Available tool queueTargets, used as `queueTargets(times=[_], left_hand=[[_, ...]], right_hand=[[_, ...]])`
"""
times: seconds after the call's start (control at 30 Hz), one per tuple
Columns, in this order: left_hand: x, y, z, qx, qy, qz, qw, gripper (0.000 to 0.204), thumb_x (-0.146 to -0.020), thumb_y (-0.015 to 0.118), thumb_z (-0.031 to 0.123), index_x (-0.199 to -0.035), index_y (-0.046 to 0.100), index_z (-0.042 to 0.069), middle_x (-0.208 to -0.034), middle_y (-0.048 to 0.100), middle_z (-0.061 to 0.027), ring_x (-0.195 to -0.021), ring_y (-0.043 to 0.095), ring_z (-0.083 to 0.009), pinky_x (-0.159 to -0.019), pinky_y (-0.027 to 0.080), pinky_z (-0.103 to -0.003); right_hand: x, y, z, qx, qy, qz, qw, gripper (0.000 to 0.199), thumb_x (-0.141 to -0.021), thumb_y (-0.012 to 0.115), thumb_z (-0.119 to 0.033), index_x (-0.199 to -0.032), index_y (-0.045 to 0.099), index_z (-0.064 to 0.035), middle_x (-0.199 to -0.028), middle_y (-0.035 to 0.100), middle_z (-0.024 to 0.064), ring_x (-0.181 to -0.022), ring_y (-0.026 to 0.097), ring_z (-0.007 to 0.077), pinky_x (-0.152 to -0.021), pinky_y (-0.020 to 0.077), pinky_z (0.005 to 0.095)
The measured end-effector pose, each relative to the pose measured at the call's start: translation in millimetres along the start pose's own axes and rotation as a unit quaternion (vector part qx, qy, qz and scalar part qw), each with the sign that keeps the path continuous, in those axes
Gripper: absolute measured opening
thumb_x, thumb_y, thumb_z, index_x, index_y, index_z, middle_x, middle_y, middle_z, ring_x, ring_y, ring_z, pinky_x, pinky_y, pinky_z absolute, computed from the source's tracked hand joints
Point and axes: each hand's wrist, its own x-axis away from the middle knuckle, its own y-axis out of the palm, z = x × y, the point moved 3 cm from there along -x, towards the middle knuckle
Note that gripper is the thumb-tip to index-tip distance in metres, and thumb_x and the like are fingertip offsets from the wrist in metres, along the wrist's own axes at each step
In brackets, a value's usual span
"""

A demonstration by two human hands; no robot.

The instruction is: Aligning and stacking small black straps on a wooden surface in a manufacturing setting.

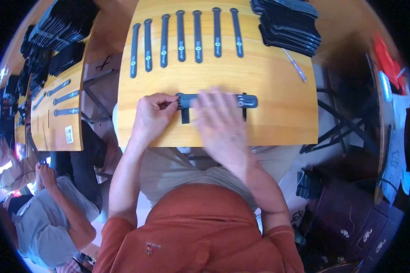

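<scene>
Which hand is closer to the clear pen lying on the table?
Right. The right hand lies lower left of the pen, over the dark strap; the left hand is farther left, pinching the strap's end.

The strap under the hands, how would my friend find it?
Start at the wooden table. Seven dark straps stand in a row at its far side. The strap you want lies alone near the front edge, sideways, with the left hand pinching its end.
</scene>
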Motion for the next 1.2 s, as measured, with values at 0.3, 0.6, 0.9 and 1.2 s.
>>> queueTargets(times=[0.3,0.6,0.9,1.2], left_hand=[[1.2,0.0,13.1,-0.041,-0.002,-0.011,0.999,0.018,-0.090,0.072,0.006,-0.104,0.077,-0.004,-0.080,0.076,-0.0133,-0.069,0.069,-0.0123,-0.066,0.054,-0.028],[9.3,1.0,25.5,-0.163,0.105,0.042,0.980,0.019,-0.087,0.074,0.004,-0.105,0.076,-0.002,-0.100,0.076,-0.0128,-0.077,0.073,-0.0193,-0.066,0.056,-0.031],[48.8,21.5,26.8,-0.420,0.323,-0.021,0.848,0.056,-0.098,0.064,0.035,-0.145,0.055,0.004,-0.155,0.050,-0.0105,-0.150,0.039,-0.0258,-0.123,0.024,-0.051],[49.4,-3.2,8.5,-0.424,0.307,-0.030,0.851,0.062,-0.101,0.060,0.038,-0.149,0.048,0.002,-0.160,0.044,-0.0115,-0.151,0.036,-0.0261,-0.125,0.022,-0.046]], right_hand=[[40.1,9.7,39.2,-0.004,0.121,-0.036,0.992,0.056,-0.099,0.062,-0.036,-0.140,0.058,0.0013,-0.152,0.052,0.0155,-0.149,0.039,0.0331,-0.123,0.0264,0.0504],[59.6,-1.1,60.1,0.012,0.142,-0.028,0.989,0.055,-0.100,0.060,-0.036,-0.141,0.058,0.0008,-0.154,0.050,0.0154,-0.148,0.039,0.0337,-0.123,0.0280,0.0491],[59.0,-1.4,57.2,0.005,0.156,-0.020,0.988,0.054,-0.099,0.061,-0.035,-0.140,0.058,0.0001,-0.154,0.050,0.0140,-0.148,0.038,0.0316,-0.123,0.0278,0.0477],[53.9,-12.8,60.8,0.000,0.138,-0.005,0.990,0.048,-0.097,0.064,-0.031,-0.134,0.063,-0.0004,-0.146,0.057,0.0145,-0.140,0.047,0.0322,-0.117,0.0362,0.0461]])
